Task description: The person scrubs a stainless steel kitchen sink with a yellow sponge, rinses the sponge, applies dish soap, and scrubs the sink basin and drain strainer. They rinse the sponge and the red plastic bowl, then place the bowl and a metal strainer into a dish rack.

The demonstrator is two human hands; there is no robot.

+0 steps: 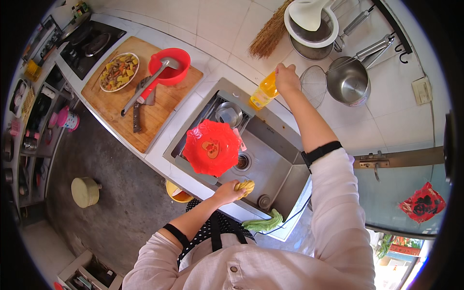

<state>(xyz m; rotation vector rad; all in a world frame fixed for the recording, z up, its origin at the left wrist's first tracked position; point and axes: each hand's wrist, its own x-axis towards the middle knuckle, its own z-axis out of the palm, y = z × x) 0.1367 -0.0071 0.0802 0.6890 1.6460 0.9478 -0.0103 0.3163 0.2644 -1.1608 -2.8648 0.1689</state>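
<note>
My left hand (229, 192) grips a crumpled yellow cloth (245, 188) at the sink's front edge. My right hand (287, 78) is closed around the upper part of a bottle of yellow liquid (263, 91), tilted over the sink's back rim; its top is hidden by my fingers. Between them lies a red flower-shaped plastic dish (212, 148), over the left part of the stainless steel sink (270, 159). Behind the dish a metal bowl (228, 114) sits in the sink's rack. A pink handle (240, 139) shows beside the dish.
Left of the sink, a wooden cutting board (152, 130) bears a plate of cooked food (119, 72), a red basin (169, 67), a ladle (148, 88) and a cleaver (137, 117). A green cloth (264, 221) hangs over the sink's front. Strainers and a saucepan (348, 81) hang on the wall.
</note>
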